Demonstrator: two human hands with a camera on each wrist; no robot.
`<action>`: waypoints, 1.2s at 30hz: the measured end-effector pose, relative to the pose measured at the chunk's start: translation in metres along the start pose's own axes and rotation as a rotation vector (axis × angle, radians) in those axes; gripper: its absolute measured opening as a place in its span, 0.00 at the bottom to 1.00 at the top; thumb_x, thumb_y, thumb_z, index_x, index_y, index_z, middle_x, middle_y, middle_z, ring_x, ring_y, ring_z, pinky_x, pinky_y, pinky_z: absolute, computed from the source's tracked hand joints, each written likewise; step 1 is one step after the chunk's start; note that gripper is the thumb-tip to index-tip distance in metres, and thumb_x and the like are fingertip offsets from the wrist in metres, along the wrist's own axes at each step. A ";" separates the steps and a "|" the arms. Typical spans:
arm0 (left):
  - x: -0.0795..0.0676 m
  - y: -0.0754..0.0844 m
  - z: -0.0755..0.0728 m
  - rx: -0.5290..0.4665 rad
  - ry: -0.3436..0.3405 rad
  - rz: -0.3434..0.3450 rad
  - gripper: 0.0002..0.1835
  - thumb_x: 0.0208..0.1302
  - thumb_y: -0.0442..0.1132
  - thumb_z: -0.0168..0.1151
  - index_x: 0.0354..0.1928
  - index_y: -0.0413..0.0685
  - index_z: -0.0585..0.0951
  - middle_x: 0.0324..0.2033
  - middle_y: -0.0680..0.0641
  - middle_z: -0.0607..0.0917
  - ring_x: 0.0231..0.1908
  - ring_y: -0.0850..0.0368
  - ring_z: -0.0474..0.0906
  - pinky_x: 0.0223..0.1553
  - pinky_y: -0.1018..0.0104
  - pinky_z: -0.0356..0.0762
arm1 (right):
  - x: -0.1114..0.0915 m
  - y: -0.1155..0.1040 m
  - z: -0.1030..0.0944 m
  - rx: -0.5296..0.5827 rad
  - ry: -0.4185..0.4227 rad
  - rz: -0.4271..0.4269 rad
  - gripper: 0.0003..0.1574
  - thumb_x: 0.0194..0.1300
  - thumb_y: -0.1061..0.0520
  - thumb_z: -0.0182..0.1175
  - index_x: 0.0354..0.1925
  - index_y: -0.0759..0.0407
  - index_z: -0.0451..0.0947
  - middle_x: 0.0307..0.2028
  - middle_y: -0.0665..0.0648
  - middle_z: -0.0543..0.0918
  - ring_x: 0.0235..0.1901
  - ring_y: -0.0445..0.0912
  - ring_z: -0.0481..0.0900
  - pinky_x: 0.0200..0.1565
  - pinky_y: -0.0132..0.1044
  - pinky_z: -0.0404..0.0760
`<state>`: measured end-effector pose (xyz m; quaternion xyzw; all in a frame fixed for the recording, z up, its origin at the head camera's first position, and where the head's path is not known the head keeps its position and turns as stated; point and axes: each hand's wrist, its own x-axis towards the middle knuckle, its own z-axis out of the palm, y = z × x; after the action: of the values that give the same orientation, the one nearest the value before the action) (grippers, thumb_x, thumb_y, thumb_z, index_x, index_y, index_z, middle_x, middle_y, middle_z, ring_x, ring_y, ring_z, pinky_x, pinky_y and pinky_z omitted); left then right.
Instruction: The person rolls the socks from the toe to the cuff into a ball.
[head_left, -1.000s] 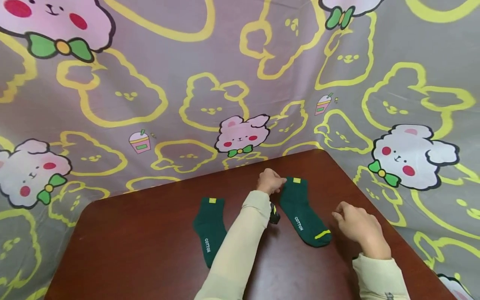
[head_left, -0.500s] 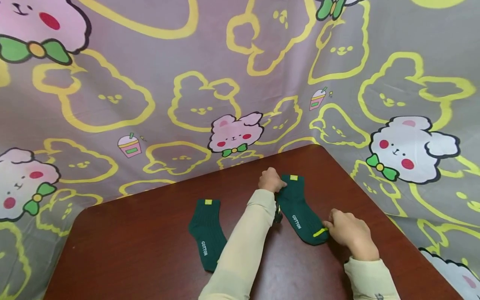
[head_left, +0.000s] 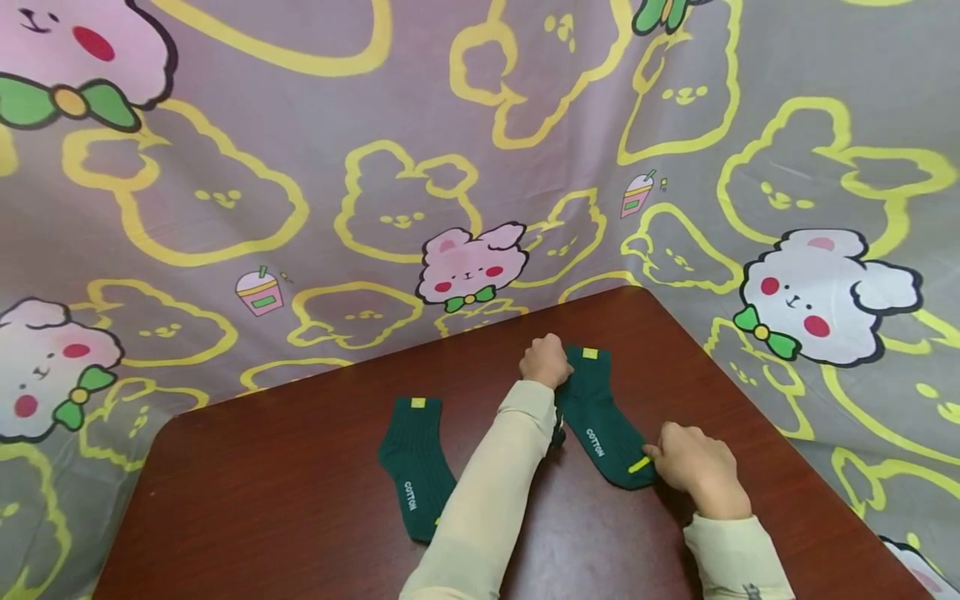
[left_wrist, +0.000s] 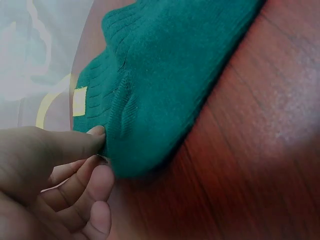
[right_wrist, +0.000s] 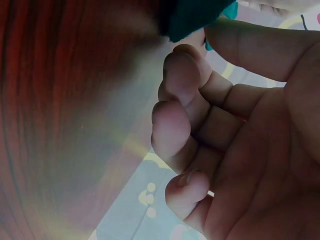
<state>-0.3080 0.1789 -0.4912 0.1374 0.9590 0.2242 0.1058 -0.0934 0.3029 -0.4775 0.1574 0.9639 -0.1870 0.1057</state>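
Two dark green ankle socks marked COTTON lie on the brown table, toes toward me. My left hand (head_left: 546, 362) pinches the back edge of the right-hand sock (head_left: 594, 408), close to the heel and below its yellow cuff tag. In the left wrist view the thumb and fingers (left_wrist: 101, 182) meet at that edge of the sock (left_wrist: 170, 75). My right hand (head_left: 693, 467) pinches the same sock's toe beside the yellow stripe; the right wrist view shows the toe fabric (right_wrist: 197, 17) at thumb and forefinger, other fingers curled. The second sock (head_left: 415, 450) lies to the left, its toe partly behind my left sleeve.
The glossy brown table (head_left: 255, 492) has rounded far corners. A grey cloth (head_left: 300, 108) printed with bears and rabbits hangs along its far and right sides. My left forearm (head_left: 480, 500) crosses between the two socks.
My right hand has moved left from beside the sock onto its toe and pinches it. My left hand has shifted slightly from the cuff down toward the heel. The view has turned a little.
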 end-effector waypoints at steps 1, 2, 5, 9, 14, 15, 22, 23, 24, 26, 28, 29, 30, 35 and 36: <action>0.000 0.001 0.000 0.003 -0.004 0.004 0.14 0.58 0.45 0.76 0.25 0.51 0.80 0.23 0.52 0.80 0.33 0.50 0.82 0.34 0.52 0.81 | -0.001 0.000 0.000 0.000 -0.003 0.001 0.20 0.70 0.52 0.62 0.24 0.56 0.69 0.20 0.56 0.69 0.22 0.49 0.72 0.26 0.46 0.69; -0.001 0.001 0.000 0.006 -0.005 0.007 0.14 0.59 0.45 0.76 0.24 0.51 0.80 0.23 0.52 0.79 0.32 0.50 0.82 0.34 0.52 0.81 | -0.001 0.000 0.000 0.000 -0.006 0.001 0.20 0.70 0.52 0.62 0.23 0.56 0.69 0.20 0.55 0.69 0.22 0.49 0.72 0.26 0.46 0.69; -0.003 0.001 0.001 0.017 0.000 0.015 0.13 0.60 0.44 0.75 0.24 0.51 0.80 0.23 0.52 0.79 0.32 0.51 0.81 0.33 0.53 0.80 | -0.001 0.000 0.000 0.002 -0.016 0.007 0.19 0.70 0.52 0.62 0.24 0.57 0.71 0.20 0.56 0.70 0.22 0.49 0.72 0.27 0.47 0.70; -0.005 0.000 0.000 0.013 0.008 0.025 0.14 0.61 0.43 0.74 0.22 0.51 0.79 0.22 0.52 0.78 0.29 0.52 0.79 0.31 0.55 0.79 | 0.002 0.000 0.000 0.003 -0.013 0.018 0.16 0.70 0.51 0.62 0.30 0.61 0.77 0.24 0.58 0.76 0.25 0.51 0.76 0.27 0.49 0.73; -0.006 -0.002 -0.003 -0.006 0.012 0.031 0.15 0.61 0.43 0.74 0.21 0.51 0.79 0.22 0.52 0.78 0.27 0.54 0.78 0.29 0.56 0.77 | 0.003 0.000 0.004 0.000 -0.028 0.025 0.14 0.70 0.53 0.62 0.31 0.61 0.78 0.25 0.57 0.77 0.27 0.52 0.78 0.28 0.51 0.74; -0.007 -0.002 -0.003 -0.012 0.014 0.034 0.15 0.61 0.43 0.73 0.21 0.51 0.79 0.22 0.52 0.78 0.27 0.54 0.78 0.30 0.56 0.77 | 0.003 0.000 0.005 0.000 -0.032 0.023 0.14 0.70 0.53 0.62 0.29 0.60 0.77 0.24 0.57 0.76 0.26 0.51 0.77 0.28 0.50 0.74; -0.009 -0.003 -0.012 -0.065 0.023 0.067 0.14 0.62 0.42 0.73 0.22 0.51 0.79 0.22 0.52 0.78 0.26 0.55 0.76 0.28 0.58 0.76 | 0.000 0.000 0.007 0.000 0.019 -0.049 0.11 0.70 0.59 0.60 0.28 0.59 0.74 0.21 0.55 0.71 0.22 0.49 0.72 0.26 0.45 0.71; -0.009 -0.003 -0.014 -0.073 0.024 0.071 0.14 0.62 0.42 0.73 0.22 0.51 0.79 0.22 0.52 0.78 0.26 0.55 0.77 0.28 0.59 0.76 | -0.001 -0.001 0.006 0.009 0.027 -0.060 0.10 0.69 0.60 0.60 0.29 0.60 0.73 0.21 0.55 0.71 0.22 0.49 0.72 0.26 0.45 0.71; -0.010 -0.004 -0.016 -0.080 0.025 0.074 0.14 0.62 0.42 0.73 0.22 0.51 0.79 0.23 0.52 0.78 0.26 0.55 0.77 0.28 0.59 0.76 | -0.001 -0.001 0.005 0.019 0.034 -0.070 0.09 0.69 0.61 0.60 0.30 0.61 0.73 0.21 0.54 0.72 0.22 0.49 0.72 0.26 0.45 0.72; -0.011 -0.004 -0.020 -0.090 0.028 0.080 0.13 0.62 0.42 0.73 0.23 0.52 0.79 0.23 0.53 0.79 0.28 0.55 0.78 0.28 0.60 0.77 | -0.002 -0.003 0.003 0.038 0.052 -0.094 0.09 0.68 0.63 0.60 0.31 0.62 0.72 0.22 0.54 0.72 0.23 0.49 0.72 0.28 0.46 0.73; -0.012 -0.005 -0.025 -0.093 0.036 0.085 0.13 0.62 0.42 0.73 0.23 0.52 0.79 0.25 0.53 0.79 0.29 0.55 0.79 0.29 0.60 0.77 | -0.003 -0.005 0.000 0.046 0.070 -0.113 0.10 0.68 0.64 0.60 0.30 0.61 0.71 0.24 0.54 0.74 0.24 0.49 0.73 0.29 0.47 0.74; -0.013 -0.005 -0.027 -0.094 0.038 0.088 0.13 0.62 0.42 0.73 0.24 0.53 0.79 0.25 0.54 0.79 0.29 0.56 0.79 0.29 0.60 0.77 | -0.004 -0.006 -0.001 0.052 0.079 -0.119 0.11 0.68 0.64 0.60 0.29 0.60 0.70 0.25 0.54 0.74 0.24 0.48 0.73 0.29 0.47 0.74; -0.014 -0.006 -0.029 -0.097 0.042 0.092 0.12 0.62 0.43 0.73 0.24 0.53 0.79 0.25 0.54 0.79 0.29 0.56 0.79 0.29 0.60 0.77 | -0.004 -0.007 -0.002 0.057 0.089 -0.125 0.11 0.68 0.64 0.60 0.29 0.60 0.70 0.26 0.54 0.75 0.25 0.48 0.74 0.29 0.47 0.74; -0.019 -0.012 -0.040 -0.127 0.053 0.117 0.12 0.63 0.43 0.72 0.25 0.53 0.79 0.22 0.54 0.79 0.21 0.59 0.78 0.26 0.60 0.75 | -0.008 -0.013 -0.008 0.074 0.126 -0.153 0.09 0.68 0.65 0.57 0.30 0.59 0.70 0.27 0.54 0.75 0.26 0.48 0.73 0.29 0.47 0.73; -0.019 -0.014 -0.042 -0.137 0.052 0.122 0.12 0.63 0.43 0.72 0.25 0.53 0.79 0.20 0.53 0.80 0.19 0.59 0.78 0.25 0.60 0.75 | -0.008 -0.014 -0.009 0.078 0.131 -0.160 0.08 0.68 0.65 0.56 0.30 0.59 0.70 0.27 0.54 0.75 0.26 0.48 0.73 0.30 0.47 0.73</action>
<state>-0.3040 0.1437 -0.4582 0.1820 0.9338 0.2986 0.0760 -0.0917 0.2916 -0.4627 0.0958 0.9702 -0.2214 0.0211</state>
